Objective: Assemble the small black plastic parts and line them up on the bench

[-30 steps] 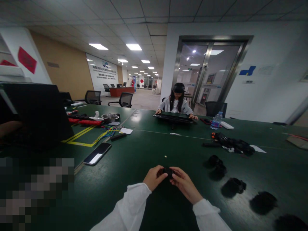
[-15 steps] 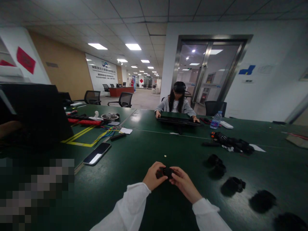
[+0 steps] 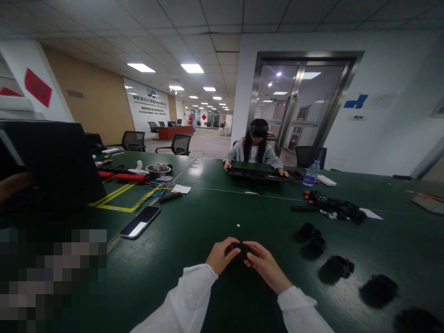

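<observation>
My left hand [image 3: 220, 254] and my right hand [image 3: 264, 265] meet above the green table [image 3: 194, 240], both pinched on a small black part [image 3: 242, 250] held between the fingertips. White sleeves cover both forearms. To the right of my hands several black round parts [image 3: 338, 267] lie in a loose row on the table. What the small part is cannot be made out.
A phone [image 3: 140, 221] lies to the left. Cables, a red strip and a metal bowl [image 3: 158, 168] sit further back left, by a black monitor [image 3: 48, 162]. A person across the table [image 3: 255, 148] handles a black tray; a water bottle [image 3: 311, 174] and black gear [image 3: 333, 206] lie right.
My hands stay together on the small black part, with the fingers shifting slightly around it. The person across the table moved the black tray a little.
</observation>
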Tool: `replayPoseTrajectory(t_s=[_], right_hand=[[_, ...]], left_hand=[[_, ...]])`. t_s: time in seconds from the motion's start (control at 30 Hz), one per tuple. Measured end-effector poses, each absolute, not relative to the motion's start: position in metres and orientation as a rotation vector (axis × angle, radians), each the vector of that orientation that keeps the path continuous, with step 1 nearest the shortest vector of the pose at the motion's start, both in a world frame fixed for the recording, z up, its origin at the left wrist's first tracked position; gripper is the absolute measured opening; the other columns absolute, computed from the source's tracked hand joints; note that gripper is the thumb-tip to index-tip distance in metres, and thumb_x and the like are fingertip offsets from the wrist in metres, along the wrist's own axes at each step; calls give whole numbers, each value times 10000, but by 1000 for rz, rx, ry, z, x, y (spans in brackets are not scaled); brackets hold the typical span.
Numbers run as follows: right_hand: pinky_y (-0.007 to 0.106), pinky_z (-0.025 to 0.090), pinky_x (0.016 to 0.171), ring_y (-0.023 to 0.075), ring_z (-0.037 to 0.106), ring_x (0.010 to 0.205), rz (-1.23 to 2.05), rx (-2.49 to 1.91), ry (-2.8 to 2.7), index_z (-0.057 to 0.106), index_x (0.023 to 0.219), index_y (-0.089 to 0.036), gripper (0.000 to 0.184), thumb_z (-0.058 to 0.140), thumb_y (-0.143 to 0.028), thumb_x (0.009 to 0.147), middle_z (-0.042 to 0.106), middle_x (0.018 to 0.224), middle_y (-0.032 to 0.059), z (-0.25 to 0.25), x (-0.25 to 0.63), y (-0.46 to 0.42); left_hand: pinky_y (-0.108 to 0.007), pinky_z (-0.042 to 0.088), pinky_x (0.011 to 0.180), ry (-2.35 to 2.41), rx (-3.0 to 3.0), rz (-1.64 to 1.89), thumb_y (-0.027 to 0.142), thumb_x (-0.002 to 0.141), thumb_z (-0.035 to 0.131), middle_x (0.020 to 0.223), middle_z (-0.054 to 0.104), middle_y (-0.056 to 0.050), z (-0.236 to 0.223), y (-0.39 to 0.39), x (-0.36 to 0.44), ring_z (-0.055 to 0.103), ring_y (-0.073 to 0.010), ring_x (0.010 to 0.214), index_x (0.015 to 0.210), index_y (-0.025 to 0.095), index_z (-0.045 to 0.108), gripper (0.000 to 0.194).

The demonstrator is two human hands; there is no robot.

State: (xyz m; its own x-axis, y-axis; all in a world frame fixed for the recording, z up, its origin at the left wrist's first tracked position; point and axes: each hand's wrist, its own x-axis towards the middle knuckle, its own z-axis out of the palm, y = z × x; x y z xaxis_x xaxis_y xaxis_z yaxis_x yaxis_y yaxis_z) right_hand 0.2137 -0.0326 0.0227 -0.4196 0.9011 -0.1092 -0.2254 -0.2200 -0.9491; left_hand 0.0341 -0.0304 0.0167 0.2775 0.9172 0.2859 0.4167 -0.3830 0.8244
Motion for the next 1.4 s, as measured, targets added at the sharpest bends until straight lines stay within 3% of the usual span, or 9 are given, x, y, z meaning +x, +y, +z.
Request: replayPoseTrajectory(t_s=[0.17,0.33,0.5,0.67,0.87,1.07,1.2,1.33,1.4], right_hand=[[271,430,630,110,544,686,1728,-880,-1124,550,960,-231,304,616,-259,664,528,905,16,19,213,-30],[288,437,639,119,551,691,1729,-877,-1095,550,957,-225,308,619,-271,660,522,902,20,15,213,-29],[260,429,613,94,533,658,1733,-875,-1075,555,954,-233,302,620,-262,660,510,891,11,15,213,-28],[281,424,631,107,524,685,1739,-898,-1118,550,980,-239,324,612,-277,664,506,923,21,17,214,-30],[284,410,639,107,519,679,1758,-889,-1205,546,987,-237,337,615,-276,659,511,906,12,21,216,-32],[285,401,617,113,516,662,1747,-941,-1228,547,993,-230,338,605,-298,667,522,911,23,22,216,-34],[282,398,603,104,506,640,1735,-945,-1179,556,980,-233,335,614,-303,658,518,917,23,23,215,-34],[271,390,588,92,497,625,1736,-932,-1123,566,957,-237,319,617,-318,654,514,898,16,22,214,-33],[268,386,572,88,491,607,1727,-933,-1123,572,946,-233,328,629,-328,638,515,877,13,22,214,-32]], left_hand=[[-187,395,531,1122,1954,1069,219,672,594,688,494,39,15,-30,35,486,-95,575,1093,199,434,451],[-181,386,539,1104,1990,1111,124,701,511,693,487,30,10,-28,36,466,-85,572,1031,186,473,338],[-187,376,531,1141,1942,1055,226,711,548,656,507,39,9,-27,36,485,-95,565,1004,176,465,309],[-185,359,510,1202,1922,993,376,715,544,626,515,36,12,-28,36,481,-98,556,841,156,497,258],[-177,307,481,1348,2004,939,461,754,446,551,449,58,14,-28,36,415,-83,510,668,150,523,332],[-176,317,463,1349,2035,906,430,832,301,466,447,52,11,-27,35,436,-80,442,561,144,534,458],[-178,355,461,1338,2012,934,328,878,188,475,480,40,11,-29,37,458,-79,404,615,149,545,478],[-193,409,562,1311,2026,1026,185,821,342,709,566,7,14,-30,38,515,-89,532,870,168,553,217],[-209,423,625,1271,2052,1110,92,759,394,840,568,-12,15,-30,37,533,-101,627,998,193,521,289]])
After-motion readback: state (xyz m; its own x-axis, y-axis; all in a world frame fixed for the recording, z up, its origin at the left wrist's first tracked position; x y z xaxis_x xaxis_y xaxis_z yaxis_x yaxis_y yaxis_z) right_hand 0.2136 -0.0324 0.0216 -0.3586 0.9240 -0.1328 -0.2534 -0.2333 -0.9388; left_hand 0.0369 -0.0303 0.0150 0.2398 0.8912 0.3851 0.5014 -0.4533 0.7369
